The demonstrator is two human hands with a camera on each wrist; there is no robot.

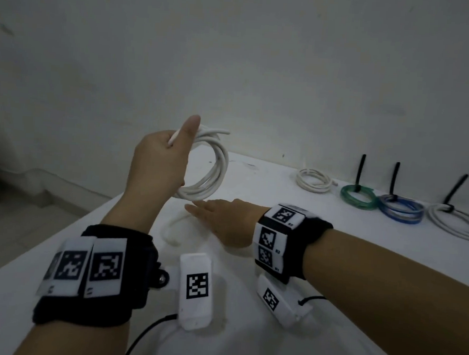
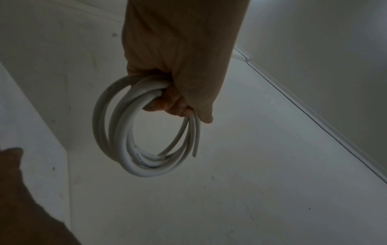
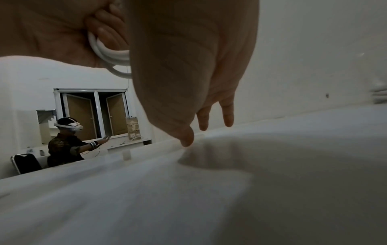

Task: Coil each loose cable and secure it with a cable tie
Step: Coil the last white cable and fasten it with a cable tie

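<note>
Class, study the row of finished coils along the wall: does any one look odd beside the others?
Yes. The small white coil at the row's left end shows no black tie, while the green coil, blue coil and large white coil each have one sticking up.

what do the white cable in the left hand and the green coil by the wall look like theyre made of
White cable: smooth matte plastic sheath, probably PVC; it holds round loops in the left hand and shows soft highlights.
Green coil: translucent glossy plastic, maybe vinyl tubing; light shows through it. Its black tie looks like plastic.
</note>
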